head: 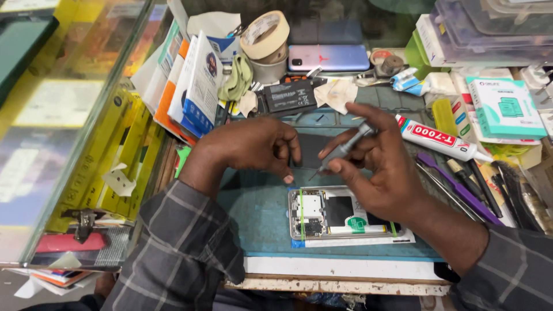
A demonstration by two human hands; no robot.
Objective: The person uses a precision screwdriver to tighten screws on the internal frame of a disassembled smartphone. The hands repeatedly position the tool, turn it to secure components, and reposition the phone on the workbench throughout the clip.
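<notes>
Glue tube (440, 140) beside right hand (377, 167), tape rolls (266, 40) behind

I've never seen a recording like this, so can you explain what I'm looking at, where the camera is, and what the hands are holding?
There is no machine here: these are a person's two bare hands, filmed by a camera worn on their head and looking down at a cluttered workbench. The right hand holds a slim grey screwdriver, tip down. The left hand rests beside it on the blue-green mat. Below lies an opened phone, its insides showing. Around them: a glue tube, tape rolls and small boxes.
</notes>
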